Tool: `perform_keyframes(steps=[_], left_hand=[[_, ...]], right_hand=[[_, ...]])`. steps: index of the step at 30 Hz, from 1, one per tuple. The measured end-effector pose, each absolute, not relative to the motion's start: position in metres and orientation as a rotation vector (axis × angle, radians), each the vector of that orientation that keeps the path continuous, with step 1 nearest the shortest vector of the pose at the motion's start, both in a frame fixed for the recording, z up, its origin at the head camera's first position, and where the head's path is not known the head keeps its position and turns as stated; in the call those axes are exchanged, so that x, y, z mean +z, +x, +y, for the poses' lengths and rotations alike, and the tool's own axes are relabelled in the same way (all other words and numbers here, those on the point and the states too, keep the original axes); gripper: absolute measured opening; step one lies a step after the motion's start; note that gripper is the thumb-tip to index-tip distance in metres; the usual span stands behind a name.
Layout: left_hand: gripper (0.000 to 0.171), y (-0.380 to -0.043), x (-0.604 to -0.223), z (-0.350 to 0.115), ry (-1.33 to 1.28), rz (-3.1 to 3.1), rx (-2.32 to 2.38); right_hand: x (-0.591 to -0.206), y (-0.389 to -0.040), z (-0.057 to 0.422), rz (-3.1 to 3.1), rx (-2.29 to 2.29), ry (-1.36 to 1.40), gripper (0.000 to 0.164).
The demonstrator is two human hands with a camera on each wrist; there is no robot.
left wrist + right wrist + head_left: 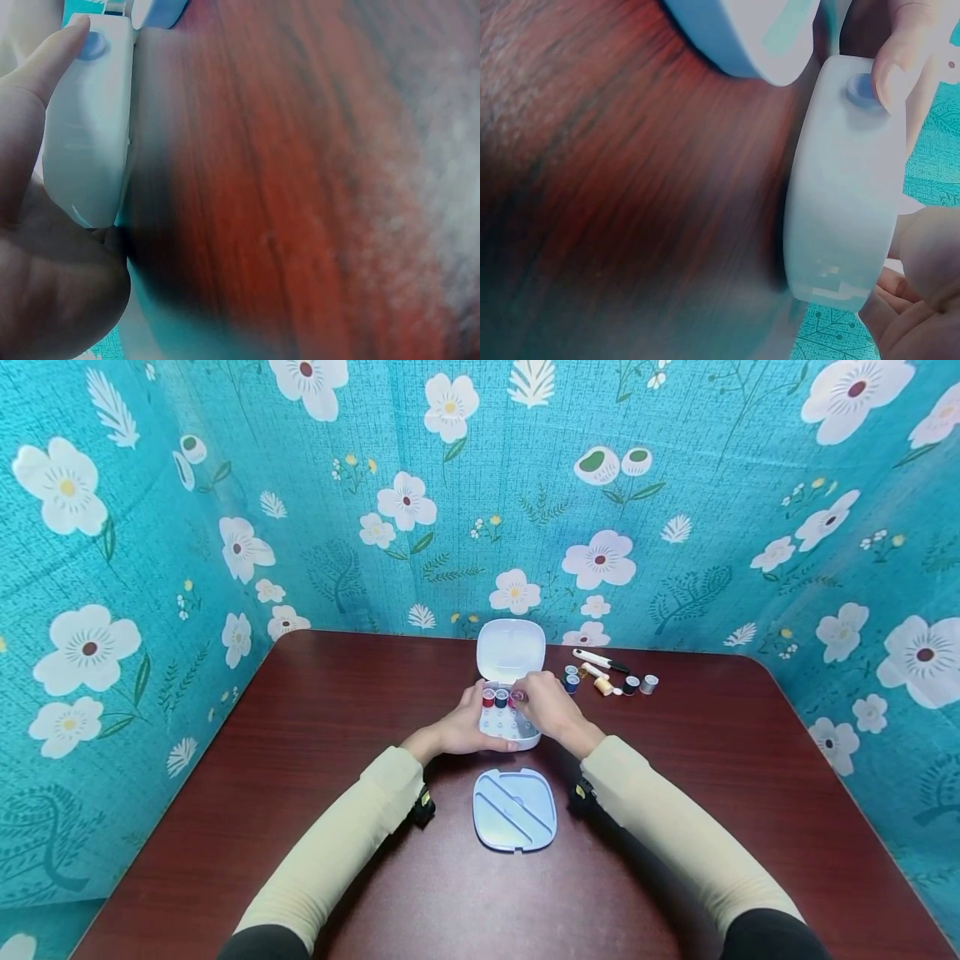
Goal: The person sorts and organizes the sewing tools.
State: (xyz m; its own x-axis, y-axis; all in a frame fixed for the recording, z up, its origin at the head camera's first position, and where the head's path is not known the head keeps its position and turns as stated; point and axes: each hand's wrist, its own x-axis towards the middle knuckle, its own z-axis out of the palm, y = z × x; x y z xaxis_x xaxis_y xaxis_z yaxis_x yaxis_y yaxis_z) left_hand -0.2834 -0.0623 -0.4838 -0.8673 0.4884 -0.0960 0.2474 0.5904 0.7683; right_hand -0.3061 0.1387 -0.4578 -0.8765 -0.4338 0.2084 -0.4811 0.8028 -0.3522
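Observation:
A white sewing box stands on the table with its hinged lid raised. My left hand grips the box's left side, its thumb along the front beside a bluish button in the right wrist view. Inside, a red thread spool and a dark blue thread spool stand side by side in the back row, with bare pegs in front. My right hand reaches over the box's right side and pinches a pink thread spool beside the dark blue one. Its fingers partly cover that spool.
A pale blue tray with a diagonal divider lies in front of the box. Right of the box are blue spools, a cream spool, a black spool, a grey spool and a white-and-black tool. Floral cloth hangs behind.

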Motion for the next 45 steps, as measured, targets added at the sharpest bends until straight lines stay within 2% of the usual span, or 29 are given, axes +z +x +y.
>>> perform_keyframes(steps=[14,26,37,45], left_hand=[[0.129,-0.284,-0.485,-0.062,0.595,2.527,1.161],[0.126,-0.282,-0.484,-0.062,0.611,2.53,1.183],[0.125,-0.281,-0.485,-0.061,0.629,2.53,1.179],[0.128,-0.28,-0.484,-0.061,0.608,2.543,1.154]], right_hand=[[-0.457,-0.307,0.137,-2.877,0.595,0.742,0.016],[-0.458,-0.309,0.135,-2.87,0.57,0.763,0.008],[-0.448,-0.302,0.134,-2.892,0.365,0.782,0.013],[-0.437,-0.295,0.136,-2.89,0.318,0.785,0.031]])
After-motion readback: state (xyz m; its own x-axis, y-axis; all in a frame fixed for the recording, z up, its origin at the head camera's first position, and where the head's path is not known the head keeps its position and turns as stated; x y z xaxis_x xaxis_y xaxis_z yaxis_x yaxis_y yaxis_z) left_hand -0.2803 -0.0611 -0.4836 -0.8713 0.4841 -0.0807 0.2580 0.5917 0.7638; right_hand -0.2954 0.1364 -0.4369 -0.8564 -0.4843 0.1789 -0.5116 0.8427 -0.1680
